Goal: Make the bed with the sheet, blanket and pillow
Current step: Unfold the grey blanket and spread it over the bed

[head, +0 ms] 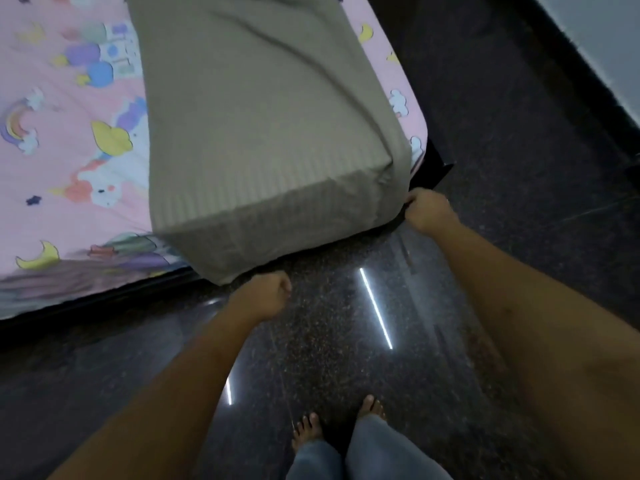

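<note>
Broadly, the scene: a person stood at the foot corner of a bed point(440, 169), looking down along both bare forearms.
Sheet: a pink sheet point(69, 140) printed with unicorns, rainbows, moons and clouds covered the mattress and showed on the left and in a narrow strip along the right edge.
Blanket: a grey-green blanket point(259, 116) with faint woven stripes lay on top of the sheet over the right part of the bed, folded down over the foot end, with 1 corner hanging toward the floor; long creases ran across its top.
Right hand: the right hand point(427, 211) was at the bed's corner, fingers curled round the blanket's right-hand edge and gripping it.
Left hand: the left hand point(266, 292) was curled into a fist just below the blanket's hanging lower edge, close beside it, with a thin gap of floor between them.
Floor: a dark, speckled, polished floor point(329, 348) carried 2 bright reflected light streaks point(375, 308).
Legs: 2 bare feet point(306, 429) stood side by side on the floor below blue jeans point(381, 452).
Wall: a pale wall point(606, 36) above a dark skirting ran along the upper right.
</note>
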